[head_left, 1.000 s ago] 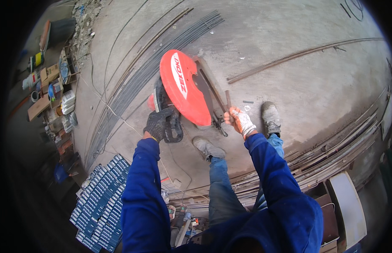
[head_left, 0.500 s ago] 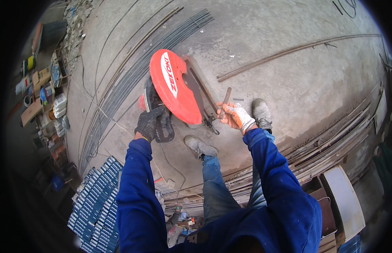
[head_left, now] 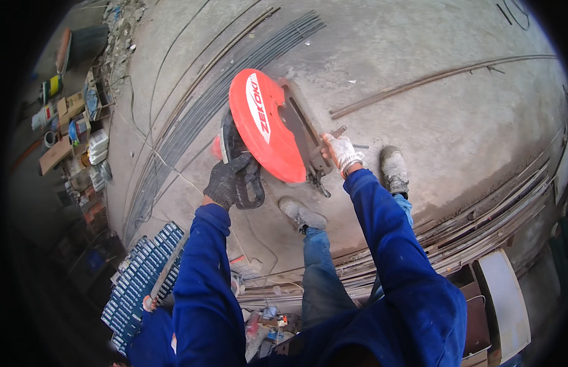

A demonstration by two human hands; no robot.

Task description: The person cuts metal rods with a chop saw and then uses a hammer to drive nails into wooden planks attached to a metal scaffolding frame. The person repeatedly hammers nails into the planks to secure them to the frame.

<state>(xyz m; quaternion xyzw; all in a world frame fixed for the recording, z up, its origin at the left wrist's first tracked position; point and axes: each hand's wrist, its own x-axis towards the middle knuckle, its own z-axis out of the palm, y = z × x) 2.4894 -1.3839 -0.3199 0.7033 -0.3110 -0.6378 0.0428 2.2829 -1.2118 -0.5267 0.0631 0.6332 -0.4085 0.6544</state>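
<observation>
A cut-off saw with a round red guard (head_left: 275, 144) stands on the concrete floor before me. My left hand (head_left: 226, 182), in a dark glove, is closed on the saw's black loop handle (head_left: 254, 194). To the right of the guard, my right hand (head_left: 343, 153), in a white and orange glove, grips a short rusty metal rod (head_left: 339, 131). The rod lies slantwise at the saw's metal base (head_left: 319, 158), its inner end partly hidden by my fingers. Whether it touches the base, I cannot tell.
Bundled grey rods (head_left: 235, 82) curve along the left. A long rusty bar (head_left: 418, 83) lies at the far right. Stacked blue boxes (head_left: 134, 278) stand at the lower left; there a co-worker's hand (head_left: 150, 303) meets a long strip (head_left: 168, 266). My boots (head_left: 394, 171) flank the near floor.
My right hand has brought the rod inward, against or close to the saw base. The left hand keeps its grip on the handle. A co-worker's hand and blue sleeve have appeared at lower left.
</observation>
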